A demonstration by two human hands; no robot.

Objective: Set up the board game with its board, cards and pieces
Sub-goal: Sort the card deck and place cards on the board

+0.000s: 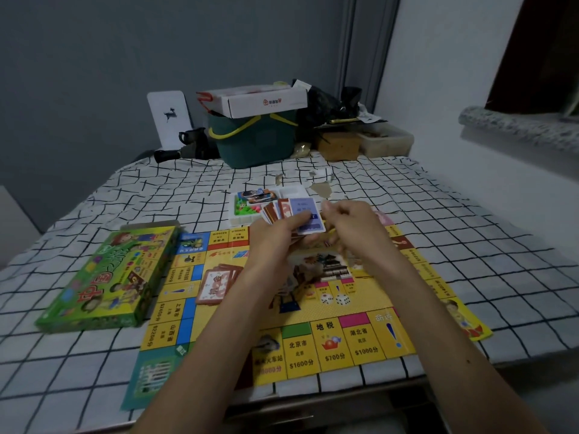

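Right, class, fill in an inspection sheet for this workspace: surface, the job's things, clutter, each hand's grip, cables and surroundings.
Surface: table under a black-and-white checked cloth.
Job's things: game board flat at the near edge, a red-backed card pile on it; green game box to its left; white tray with cards and coloured pieces beyond it.
Clutter: green basket with a white carton on top, black bags, black mug, plastic tub, all at the far edge.
Grip: left hand holds a fan of cards; right hand curled beside the fan, its grip unclear.
Cables: nothing seen.
Surroundings: grey wall behind, white wall and window ledge to the right.
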